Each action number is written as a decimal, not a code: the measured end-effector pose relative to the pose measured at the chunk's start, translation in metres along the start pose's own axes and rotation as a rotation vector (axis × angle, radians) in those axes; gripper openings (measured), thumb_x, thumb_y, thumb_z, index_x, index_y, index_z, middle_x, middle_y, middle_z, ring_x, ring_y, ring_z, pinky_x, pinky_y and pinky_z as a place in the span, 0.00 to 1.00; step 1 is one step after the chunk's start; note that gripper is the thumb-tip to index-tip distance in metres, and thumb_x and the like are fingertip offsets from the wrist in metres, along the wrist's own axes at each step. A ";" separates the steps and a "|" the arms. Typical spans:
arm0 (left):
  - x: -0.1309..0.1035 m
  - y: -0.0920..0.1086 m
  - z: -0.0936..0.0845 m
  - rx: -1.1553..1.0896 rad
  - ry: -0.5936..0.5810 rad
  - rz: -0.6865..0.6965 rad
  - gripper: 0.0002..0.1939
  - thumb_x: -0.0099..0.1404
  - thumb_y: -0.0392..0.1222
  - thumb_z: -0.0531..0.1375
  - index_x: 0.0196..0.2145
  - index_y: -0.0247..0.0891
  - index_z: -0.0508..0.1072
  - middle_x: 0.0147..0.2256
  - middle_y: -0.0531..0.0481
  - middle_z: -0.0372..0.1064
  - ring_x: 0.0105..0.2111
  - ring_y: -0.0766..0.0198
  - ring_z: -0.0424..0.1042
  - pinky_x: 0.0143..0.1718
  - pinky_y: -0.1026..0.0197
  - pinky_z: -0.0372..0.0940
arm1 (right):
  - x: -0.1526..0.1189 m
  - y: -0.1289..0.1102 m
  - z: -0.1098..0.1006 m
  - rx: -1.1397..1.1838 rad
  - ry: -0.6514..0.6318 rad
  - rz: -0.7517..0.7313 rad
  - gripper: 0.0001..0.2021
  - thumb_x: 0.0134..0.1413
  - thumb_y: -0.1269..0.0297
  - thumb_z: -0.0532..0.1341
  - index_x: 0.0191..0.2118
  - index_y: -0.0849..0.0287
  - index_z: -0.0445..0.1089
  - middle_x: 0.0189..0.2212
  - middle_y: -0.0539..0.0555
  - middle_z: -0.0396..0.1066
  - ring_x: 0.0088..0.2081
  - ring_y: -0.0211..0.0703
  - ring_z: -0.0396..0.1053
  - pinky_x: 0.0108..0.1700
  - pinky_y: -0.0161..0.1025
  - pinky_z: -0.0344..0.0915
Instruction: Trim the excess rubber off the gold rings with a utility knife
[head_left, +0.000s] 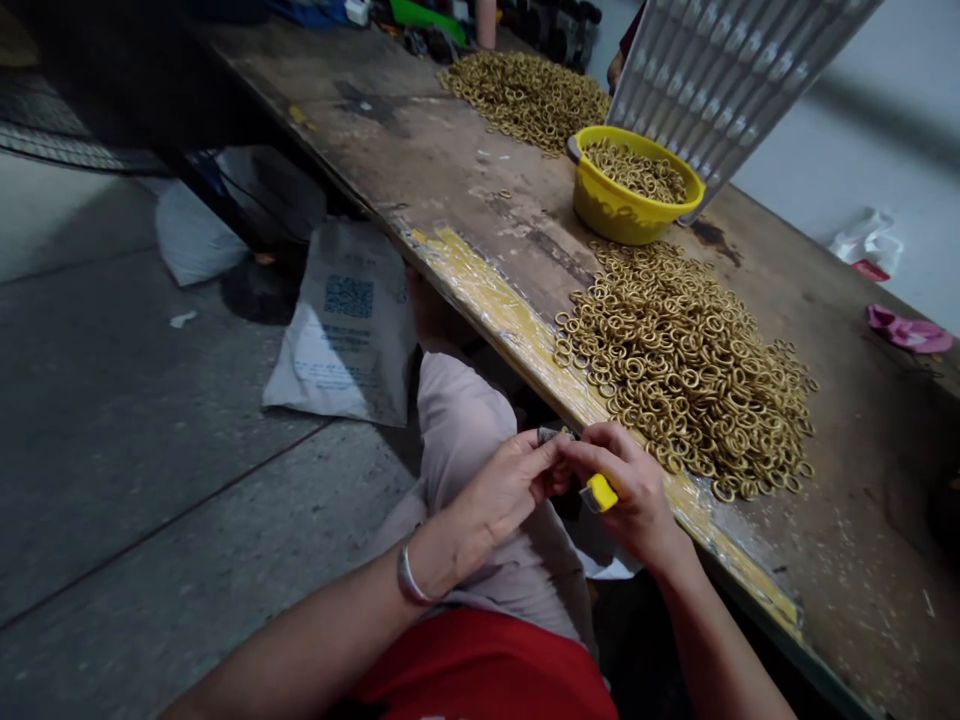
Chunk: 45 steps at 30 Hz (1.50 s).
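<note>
My left hand [510, 490] is closed in a pinch above my lap, close to the table's edge. Whatever is between its fingertips is too small and covered to make out. A grey wrap [553, 435] shows at one of its fingers. My right hand [634, 495] is wrapped round what looks like a yellow utility knife [600, 492], its yellow end sticking out below the fingers. The fingertips of both hands meet. Just beyond them, a large heap of gold-coloured rings [690, 360] lies on the wooden table [442, 170].
A yellow basin [626, 212] of similar rings stands behind the heap. Farther back lies another ring pile [532, 95], near another person's arm [486, 22]. A ribbed translucent panel [720, 80] leans by the basin. A printed white sack [341, 330] sits on the floor at left.
</note>
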<state>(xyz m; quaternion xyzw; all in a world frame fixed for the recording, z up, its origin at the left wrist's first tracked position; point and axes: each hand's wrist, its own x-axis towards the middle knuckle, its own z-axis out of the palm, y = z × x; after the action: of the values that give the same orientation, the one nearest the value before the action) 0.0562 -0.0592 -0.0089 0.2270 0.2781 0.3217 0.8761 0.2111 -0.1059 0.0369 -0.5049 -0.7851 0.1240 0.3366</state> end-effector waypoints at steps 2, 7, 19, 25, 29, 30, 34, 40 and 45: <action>0.002 -0.004 -0.002 -0.004 -0.021 -0.010 0.22 0.53 0.55 0.73 0.30 0.35 0.71 0.25 0.55 0.65 0.24 0.70 0.64 0.27 0.65 0.62 | 0.001 0.002 0.002 -0.056 -0.010 -0.017 0.14 0.65 0.70 0.58 0.52 0.53 0.75 0.38 0.55 0.70 0.36 0.40 0.71 0.35 0.35 0.68; -0.004 0.002 -0.001 0.126 0.026 0.007 0.28 0.53 0.63 0.70 0.34 0.35 0.69 0.25 0.55 0.68 0.21 0.71 0.65 0.23 0.66 0.61 | 0.006 0.002 0.002 0.087 0.001 0.022 0.10 0.64 0.72 0.59 0.46 0.54 0.74 0.37 0.54 0.71 0.37 0.40 0.72 0.37 0.35 0.68; -0.018 0.021 -0.001 0.514 0.005 0.194 0.18 0.60 0.54 0.67 0.32 0.34 0.70 0.23 0.55 0.70 0.17 0.74 0.61 0.18 0.69 0.54 | 0.012 0.000 -0.004 0.192 -0.014 0.147 0.04 0.64 0.69 0.61 0.38 0.56 0.74 0.33 0.52 0.72 0.35 0.39 0.71 0.37 0.35 0.67; -0.015 0.016 -0.002 0.288 0.020 0.123 0.17 0.56 0.50 0.70 0.30 0.34 0.71 0.25 0.52 0.73 0.20 0.73 0.65 0.22 0.68 0.59 | -0.001 -0.002 0.002 0.044 0.064 0.208 0.06 0.63 0.71 0.58 0.42 0.56 0.71 0.35 0.53 0.73 0.36 0.42 0.72 0.39 0.37 0.67; -0.016 0.013 0.003 0.245 0.060 0.202 0.16 0.55 0.47 0.71 0.30 0.34 0.72 0.22 0.55 0.69 0.21 0.71 0.65 0.24 0.67 0.61 | -0.014 -0.002 0.008 -0.182 -0.052 0.262 0.14 0.55 0.79 0.55 0.42 0.57 0.71 0.35 0.54 0.73 0.35 0.43 0.72 0.37 0.36 0.65; -0.017 0.012 0.004 0.257 0.063 0.223 0.15 0.55 0.47 0.71 0.30 0.34 0.72 0.22 0.56 0.68 0.21 0.71 0.65 0.25 0.67 0.62 | -0.016 -0.003 0.010 -0.222 -0.072 0.278 0.15 0.53 0.80 0.55 0.41 0.57 0.71 0.35 0.55 0.73 0.35 0.43 0.72 0.38 0.36 0.65; -0.022 0.014 0.009 0.333 0.054 0.272 0.14 0.58 0.46 0.69 0.30 0.35 0.71 0.22 0.56 0.68 0.22 0.71 0.65 0.26 0.67 0.63 | -0.018 -0.006 0.012 -0.349 -0.074 0.309 0.15 0.51 0.80 0.54 0.41 0.58 0.71 0.35 0.55 0.73 0.34 0.44 0.71 0.36 0.37 0.64; -0.023 0.016 0.012 0.428 0.050 0.318 0.11 0.60 0.45 0.66 0.31 0.36 0.70 0.24 0.56 0.67 0.23 0.70 0.65 0.27 0.66 0.63 | -0.016 -0.006 0.010 -0.464 -0.083 0.302 0.14 0.54 0.80 0.54 0.40 0.59 0.72 0.34 0.55 0.72 0.30 0.42 0.68 0.33 0.36 0.61; -0.020 0.015 0.007 0.579 0.063 0.339 0.09 0.62 0.44 0.63 0.31 0.36 0.70 0.22 0.56 0.65 0.23 0.68 0.64 0.26 0.65 0.61 | -0.017 -0.008 0.011 -0.483 -0.111 0.300 0.13 0.55 0.79 0.55 0.40 0.59 0.72 0.34 0.54 0.73 0.30 0.42 0.69 0.33 0.36 0.60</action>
<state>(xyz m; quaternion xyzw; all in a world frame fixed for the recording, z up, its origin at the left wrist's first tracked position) 0.0419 -0.0642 0.0117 0.4992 0.3434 0.3774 0.7004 0.2032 -0.1224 0.0265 -0.6733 -0.7257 0.0093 0.1411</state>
